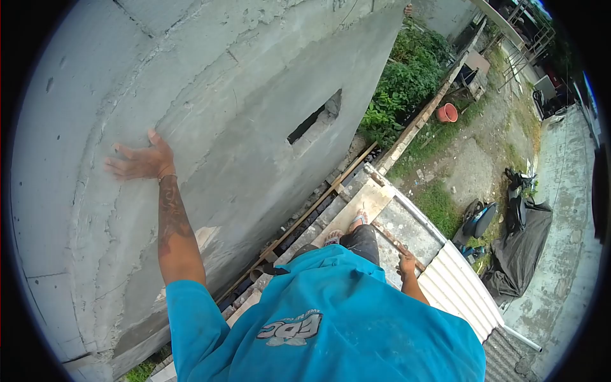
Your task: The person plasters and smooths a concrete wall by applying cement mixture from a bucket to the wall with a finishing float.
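My left hand (141, 160) is spread against the grey plastered wall (254, 134), its fingers apart and nothing in it. The wall carries rough, uneven plaster patches and a slot-like opening (315, 118). Low on my right side, my right hand (406, 263) is closed around a narrow brown stick (389, 237), which looks like wood and slants over the pale platform. My sandalled feet stand on a light board (363, 204) beside the wall.
Corrugated roofing sheets (458, 280) lie to my right. A long timber strip (305, 200) follows the wall's foot. Far below are a red bucket (447, 113), green shrubs (410, 67), motorbikes (477, 219) and a dark tarp (522, 254). The platform's edge drops to the ground.
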{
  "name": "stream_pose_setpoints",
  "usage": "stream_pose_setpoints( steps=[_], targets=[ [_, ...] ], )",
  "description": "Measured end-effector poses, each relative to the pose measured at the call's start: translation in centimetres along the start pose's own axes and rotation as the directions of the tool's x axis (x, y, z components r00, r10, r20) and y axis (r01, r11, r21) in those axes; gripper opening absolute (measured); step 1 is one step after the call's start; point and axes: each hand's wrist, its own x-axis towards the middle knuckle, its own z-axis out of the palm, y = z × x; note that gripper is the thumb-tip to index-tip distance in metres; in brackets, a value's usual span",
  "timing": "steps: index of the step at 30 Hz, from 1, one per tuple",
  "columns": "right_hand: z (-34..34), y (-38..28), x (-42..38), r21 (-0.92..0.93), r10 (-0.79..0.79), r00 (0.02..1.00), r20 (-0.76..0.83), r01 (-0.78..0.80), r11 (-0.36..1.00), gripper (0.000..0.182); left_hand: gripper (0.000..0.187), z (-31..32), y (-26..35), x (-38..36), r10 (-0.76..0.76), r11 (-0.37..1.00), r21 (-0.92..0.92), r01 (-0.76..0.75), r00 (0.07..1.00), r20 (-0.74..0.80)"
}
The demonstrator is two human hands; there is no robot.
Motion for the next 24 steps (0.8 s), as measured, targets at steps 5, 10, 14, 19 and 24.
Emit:
stream_pose_setpoints(
  steps=[5,10,14,19,24],
  targets=[
    [-0.6,2.8,0.0,0.064,0.045,0.998,-0.034,-0.043,0.997,0.035,0.088,0.1,0.0,-0.7,0.028,0.999,0.015,-0.029,0.999,0.015],
    [-1.6,-0.7,0.0,0.091,-0.144,0.989,-0.026,0.146,0.985,0.035,0.088,0.1,-0.1,-1.3,0.064,0.998,-0.009,-0.063,0.996,0.055],
    [-1.3,-3.7,0.2,0.138,-0.251,0.957,-0.142,0.271,0.953,0.040,0.089,0.0,-0.1,-1.3,0.064,0.998,0.010,-0.065,0.996,0.066],
    [-1.2,-3.8,1.4,0.049,-0.310,0.938,-0.155,0.321,0.946,0.040,0.089,0.0,-0.2,-1.4,0.070,0.997,0.018,-0.071,0.995,0.072],
    [-0.2,-2.3,1.1,0.065,-0.229,0.969,-0.089,0.235,0.970,0.037,0.082,-0.2,0.1,-1.2,0.072,0.996,0.045,-0.074,0.997,0.041]
  ],
)
